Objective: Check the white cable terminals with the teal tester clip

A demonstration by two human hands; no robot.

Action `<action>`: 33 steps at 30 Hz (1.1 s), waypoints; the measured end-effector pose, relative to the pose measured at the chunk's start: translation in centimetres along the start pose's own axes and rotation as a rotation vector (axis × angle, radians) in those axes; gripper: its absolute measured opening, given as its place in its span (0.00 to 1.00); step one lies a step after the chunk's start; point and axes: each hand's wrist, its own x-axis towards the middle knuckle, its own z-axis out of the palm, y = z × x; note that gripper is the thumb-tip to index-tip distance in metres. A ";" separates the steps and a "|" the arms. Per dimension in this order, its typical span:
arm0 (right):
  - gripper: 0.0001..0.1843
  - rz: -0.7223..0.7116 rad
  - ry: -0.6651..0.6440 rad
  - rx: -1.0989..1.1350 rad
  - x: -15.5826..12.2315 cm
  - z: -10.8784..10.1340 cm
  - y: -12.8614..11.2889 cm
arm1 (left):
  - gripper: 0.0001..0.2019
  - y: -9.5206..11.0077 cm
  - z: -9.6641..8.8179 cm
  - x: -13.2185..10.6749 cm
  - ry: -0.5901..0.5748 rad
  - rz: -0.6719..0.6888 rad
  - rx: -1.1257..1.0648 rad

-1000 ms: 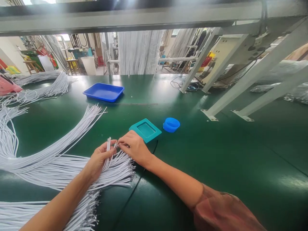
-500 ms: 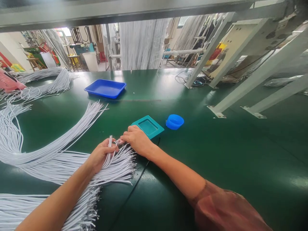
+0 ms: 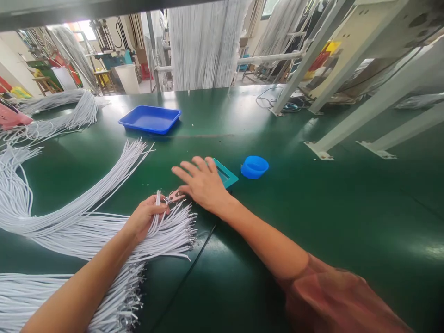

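Note:
My left hand [image 3: 150, 213] is closed around a few white cables [image 3: 158, 198], their ends pointing up past the fingers. Just right of those fingers is a small pale-pink piece with dark holes [image 3: 175, 196], maybe a clip; its exact kind is unclear. My right hand [image 3: 205, 186] is spread open, palm down, with its thumb close to the pink piece. It covers the left part of a teal square tray [image 3: 229, 178]. Below my left hand lies a thick bundle of white cables [image 3: 173, 236] with metal-tipped ends toward the right.
A blue shallow tray [image 3: 150, 119] sits farther back on the green table [image 3: 312, 222]. Right of the teal tray stands a small blue round cup [image 3: 255, 167]. More cable bundles [image 3: 86, 199] curve along the left. Metal legs [image 3: 333, 138] rise at the right.
My right hand has opened from a pinch at the pink piece, spreading its fingers and lifting slightly away. My left hand keeps hold of the cables. The view has tilted slightly downward.

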 end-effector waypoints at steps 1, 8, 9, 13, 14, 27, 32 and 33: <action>0.24 0.096 0.017 -0.038 0.0 0.2 0.2 | 0.14 0.0 0.0 0.0 0.001 0.001 0.004; 0.24 0.233 -0.028 -0.041 -0.2 1.2 0.4 | 0.15 0.1 -0.9 -0.6 0.001 -0.005 -0.009; 0.23 0.233 -0.025 -0.024 -0.2 1.1 0.4 | 0.16 0.1 -1.0 -0.8 -0.007 0.005 -0.018; 0.21 0.220 0.022 0.075 0.1 0.8 0.6 | 0.15 0.2 -1.3 -1.5 -0.087 0.081 -0.025; 0.21 0.212 0.042 0.115 0.2 0.6 0.5 | 0.13 0.2 -1.3 -1.6 -0.107 0.092 -0.011; 0.11 0.330 -0.259 1.224 0.0 -2.1 -3.4 | 0.16 0.6 -0.6 -2.9 -0.258 0.283 0.447; 0.10 0.395 -0.176 1.280 0.0 -1.3 -3.5 | 0.14 0.4 -0.9 -2.5 -0.091 0.311 0.307; 0.10 0.397 -0.158 1.252 0.0 -1.2 -3.5 | 0.12 0.3 -0.8 -2.4 -0.060 0.321 0.282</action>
